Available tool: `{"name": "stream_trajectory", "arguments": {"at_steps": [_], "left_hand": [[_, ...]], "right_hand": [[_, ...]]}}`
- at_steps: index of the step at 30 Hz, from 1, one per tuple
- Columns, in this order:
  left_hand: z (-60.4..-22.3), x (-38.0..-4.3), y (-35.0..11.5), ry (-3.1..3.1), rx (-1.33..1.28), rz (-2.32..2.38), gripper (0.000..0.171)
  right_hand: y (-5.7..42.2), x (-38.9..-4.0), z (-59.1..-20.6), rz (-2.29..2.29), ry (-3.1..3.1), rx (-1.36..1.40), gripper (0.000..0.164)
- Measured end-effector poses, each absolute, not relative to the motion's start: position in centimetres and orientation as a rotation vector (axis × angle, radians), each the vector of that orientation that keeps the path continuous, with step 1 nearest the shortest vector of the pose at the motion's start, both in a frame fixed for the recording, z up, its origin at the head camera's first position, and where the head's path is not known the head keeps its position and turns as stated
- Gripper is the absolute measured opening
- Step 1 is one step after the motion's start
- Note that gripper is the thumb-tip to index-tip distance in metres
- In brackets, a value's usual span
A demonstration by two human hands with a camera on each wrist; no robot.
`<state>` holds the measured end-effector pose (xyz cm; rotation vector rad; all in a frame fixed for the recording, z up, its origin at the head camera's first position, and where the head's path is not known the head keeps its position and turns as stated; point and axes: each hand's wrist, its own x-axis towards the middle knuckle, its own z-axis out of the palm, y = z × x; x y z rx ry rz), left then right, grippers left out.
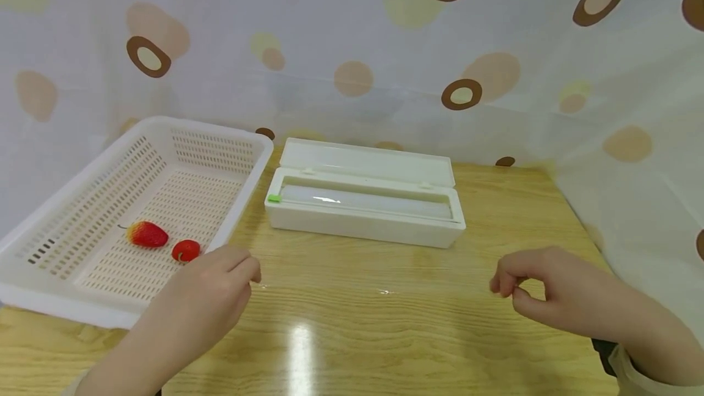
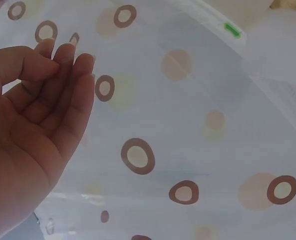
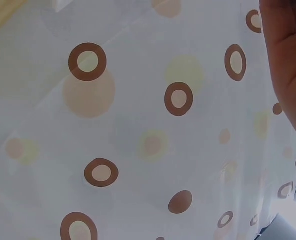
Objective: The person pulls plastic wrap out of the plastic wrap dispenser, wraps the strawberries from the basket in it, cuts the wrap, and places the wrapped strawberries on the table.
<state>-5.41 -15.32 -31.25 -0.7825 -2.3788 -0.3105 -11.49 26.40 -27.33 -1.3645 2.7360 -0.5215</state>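
Note:
Clear plastic wrap (image 1: 384, 291) stretches low over the table between my two hands, showing mainly as glints and a faint edge. My left hand (image 1: 206, 298) pinches its left end beside the basket; thumb and fingers meet in the left wrist view. On the right, my right hand (image 1: 572, 298) pinches the other end with bent fingers. Behind the wrap lies a long white dispenser box (image 1: 363, 228), its lid (image 1: 368, 161) raised at the back. A whitish wrap roll (image 1: 363, 199) sits inside, and a green slider (image 1: 274, 198) is at the box's left end.
At left stands a white slotted basket (image 1: 242, 200), close to my left forearm. It holds a toy-like strawberry (image 1: 147, 234) and a small red fruit with a green stem (image 1: 186, 250). A spotted curtain (image 1: 308, 47) borders the wooden table (image 1: 357, 347) at back and right.

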Motion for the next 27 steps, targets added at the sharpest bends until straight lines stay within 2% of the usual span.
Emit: {"name": "stream_trajectory", "arguments": {"at_steps": [14, 27], "left_hand": [[-31.5, -4.6, -15.4, -2.424, -0.830, -0.323, 0.021], [-33.8, -4.4, -15.2, -2.574, -0.927, -0.268, 0.022]], "right_hand": [[25.6, -9.9, -27.7, -0.545, 2.740, -1.501, 0.044], [24.3, -9.9, -31.2, -0.558, 2.447, -1.232, 0.029]]}}
